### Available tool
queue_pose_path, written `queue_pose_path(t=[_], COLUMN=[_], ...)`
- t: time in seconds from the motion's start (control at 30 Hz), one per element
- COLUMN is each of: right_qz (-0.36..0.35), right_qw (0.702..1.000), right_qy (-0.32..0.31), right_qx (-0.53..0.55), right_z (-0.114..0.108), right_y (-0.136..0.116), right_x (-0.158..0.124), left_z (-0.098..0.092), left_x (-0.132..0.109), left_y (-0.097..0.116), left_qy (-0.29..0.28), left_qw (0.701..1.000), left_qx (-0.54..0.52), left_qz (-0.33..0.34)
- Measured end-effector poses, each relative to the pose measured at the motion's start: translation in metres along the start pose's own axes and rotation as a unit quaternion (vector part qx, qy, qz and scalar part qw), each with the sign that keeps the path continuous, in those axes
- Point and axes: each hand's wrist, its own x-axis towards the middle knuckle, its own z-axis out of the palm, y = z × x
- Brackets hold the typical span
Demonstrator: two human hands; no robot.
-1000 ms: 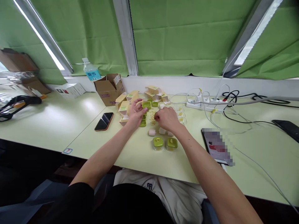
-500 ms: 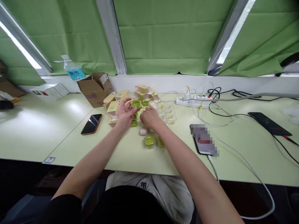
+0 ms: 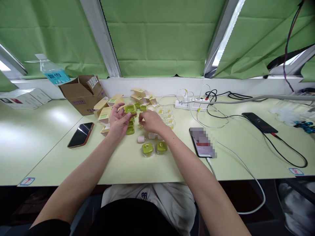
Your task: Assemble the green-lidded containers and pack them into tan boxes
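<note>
My left hand (image 3: 119,121) holds a green square lid (image 3: 130,109) between thumb and fingers, its hollow side toward me. Close to its right, my right hand (image 3: 150,120) has its fingers pinched together, pointing down at the table; what they grip, if anything, is hidden. Below the held lid, more green lids (image 3: 130,130) lie in a row. Another green lid (image 3: 143,108) sits just behind the hands. Several clear square containers (image 3: 169,121) stand right of my right hand. Nearer to me are two green-lidded clear containers (image 3: 147,149) and a small pale pink roll (image 3: 141,139).
Opened cream cartons (image 3: 104,114) lie behind and left of my hands. A brown cardboard box (image 3: 82,95) and a dark phone (image 3: 80,134) are at the left. A power strip (image 3: 192,105), cables and a charging phone (image 3: 202,142) are at the right.
The camera view has turned rightward, so everything appears further left. My left hand still holds the green lid. The second lidded container, partly covered by my right forearm before, now shows fully.
</note>
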Motion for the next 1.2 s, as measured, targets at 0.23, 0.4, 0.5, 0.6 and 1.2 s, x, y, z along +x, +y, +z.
queue_pose_path(t=[0.23, 0.4, 0.5, 0.6, 1.2], right_qz=[0.084, 0.113, 0.082, 0.02, -0.1], right_qw=[0.953, 0.931, 0.919, 0.89, 0.837], right_qy=[0.2, 0.274, 0.334, 0.416, 0.463], right_qx=[0.213, 0.211, 0.193, 0.184, 0.274], right_z=[-0.007, 0.002, 0.008, 0.016, 0.025], right_y=[0.018, 0.032, 0.038, 0.042, 0.008], right_x=[-0.041, -0.049, -0.049, -0.049, -0.052], left_z=[0.005, 0.009, 0.015, 0.021, 0.033], left_x=[-0.004, -0.01, -0.013, -0.017, -0.028], left_y=[0.002, 0.002, 0.004, 0.008, 0.015], left_qy=[-0.02, -0.06, -0.065, -0.073, -0.109], left_qw=[1.0, 0.997, 0.995, 0.991, 0.972], left_qx=[0.004, -0.008, -0.037, -0.067, -0.133], left_qz=[-0.011, -0.048, -0.071, -0.093, -0.161])
